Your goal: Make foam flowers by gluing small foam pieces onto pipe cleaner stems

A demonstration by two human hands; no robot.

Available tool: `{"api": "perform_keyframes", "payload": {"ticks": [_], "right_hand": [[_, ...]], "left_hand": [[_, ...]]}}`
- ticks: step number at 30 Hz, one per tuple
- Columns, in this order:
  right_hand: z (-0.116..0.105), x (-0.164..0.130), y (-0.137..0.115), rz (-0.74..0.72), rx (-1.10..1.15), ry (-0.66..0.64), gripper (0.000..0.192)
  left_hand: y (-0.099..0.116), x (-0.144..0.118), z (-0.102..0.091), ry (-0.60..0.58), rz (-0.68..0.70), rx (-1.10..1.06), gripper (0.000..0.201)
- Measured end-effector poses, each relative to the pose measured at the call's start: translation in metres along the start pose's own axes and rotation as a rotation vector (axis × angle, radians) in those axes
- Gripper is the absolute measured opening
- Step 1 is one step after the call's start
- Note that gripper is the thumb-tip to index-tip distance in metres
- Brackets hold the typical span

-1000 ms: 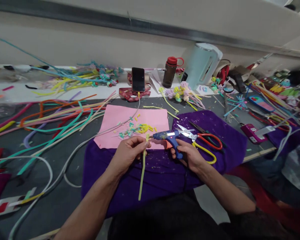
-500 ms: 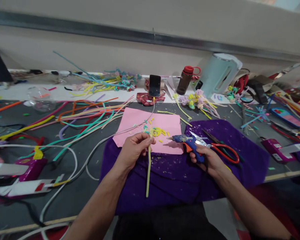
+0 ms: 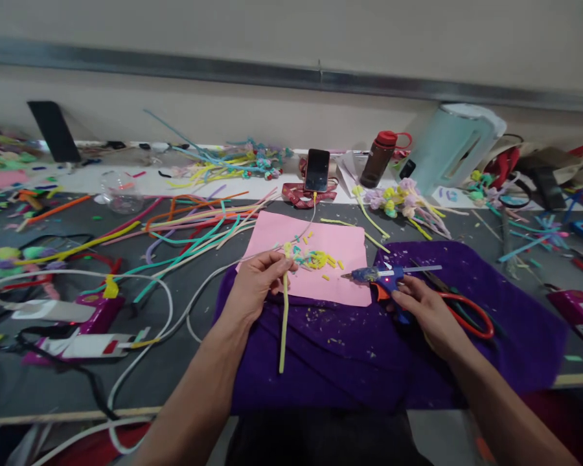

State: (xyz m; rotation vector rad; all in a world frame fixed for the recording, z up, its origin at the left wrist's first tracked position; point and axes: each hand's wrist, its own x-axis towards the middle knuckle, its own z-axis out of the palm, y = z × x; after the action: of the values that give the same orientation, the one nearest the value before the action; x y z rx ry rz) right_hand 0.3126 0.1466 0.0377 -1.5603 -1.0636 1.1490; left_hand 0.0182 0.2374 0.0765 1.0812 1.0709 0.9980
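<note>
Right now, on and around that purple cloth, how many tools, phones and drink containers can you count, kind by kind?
Glue gun, under the right hand: 1
Red-handled scissors: 1
Upright phones: 2
Bottle: 1
Pale kettle: 1
Total: 6
The left hand holds a yellow-green pipe cleaner, not counted.

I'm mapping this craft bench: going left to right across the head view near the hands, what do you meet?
Pink glue gun → left hand → yellow-green pipe cleaner → blue glue gun → right hand → red-handled scissors

Bare purple cloth (image 3: 350, 349) between hands; scissors (image 3: 459, 304) seemingly crowd right.
</note>
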Motion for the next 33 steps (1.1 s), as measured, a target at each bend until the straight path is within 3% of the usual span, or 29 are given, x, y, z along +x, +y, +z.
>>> {"api": "perform_keyframes", "payload": {"ticks": [4, 7, 9, 11, 13, 18, 21, 24, 27, 33], "right_hand": [[-0.007, 0.000, 0.003, -0.156, -0.389, 0.122, 0.053], [-0.012, -0.009, -0.007, -0.216, -0.879, 0.149, 0.044], [-0.012, -0.017, -0.020, -0.288, -1.026, 0.192, 0.035], [-0.008, -0.023, -0.035, -0.390, -0.940, 0.109, 0.027], [0.002, -0.023, -0.051, -0.427, -0.751, -0.110, 0.020], [0.045, 0.007, -0.080, -0.280, -0.339, -0.425, 0.021], [0.068, 0.028, -0.085, -0.270, -0.158, -0.502, 0.025], [0.080, 0.038, -0.086, -0.280, -0.119, -0.575, 0.020], [0.083, 0.037, -0.088, -0.286, -0.169, -0.562, 0.011], [0.080, 0.027, -0.091, -0.210, -0.140, -0.591, 0.012]], "left_hand": [[0.002, -0.001, 0.000, 0.003, -0.032, -0.003, 0.022], [0.002, -0.002, 0.002, -0.027, -0.085, -0.022, 0.023], [0.000, -0.003, 0.006, -0.063, -0.127, -0.044, 0.024], [-0.003, -0.004, 0.011, -0.114, -0.170, -0.064, 0.024], [-0.005, -0.006, 0.016, -0.172, -0.208, -0.074, 0.024], [-0.009, -0.013, 0.029, -0.279, -0.237, -0.037, 0.026], [-0.012, -0.017, 0.033, -0.312, -0.230, -0.009, 0.025], [-0.013, -0.018, 0.032, -0.340, -0.226, 0.005, 0.024], [-0.013, -0.019, 0.032, -0.357, -0.216, 0.009, 0.024], [-0.015, -0.022, 0.035, -0.369, -0.275, -0.068, 0.024]]}}
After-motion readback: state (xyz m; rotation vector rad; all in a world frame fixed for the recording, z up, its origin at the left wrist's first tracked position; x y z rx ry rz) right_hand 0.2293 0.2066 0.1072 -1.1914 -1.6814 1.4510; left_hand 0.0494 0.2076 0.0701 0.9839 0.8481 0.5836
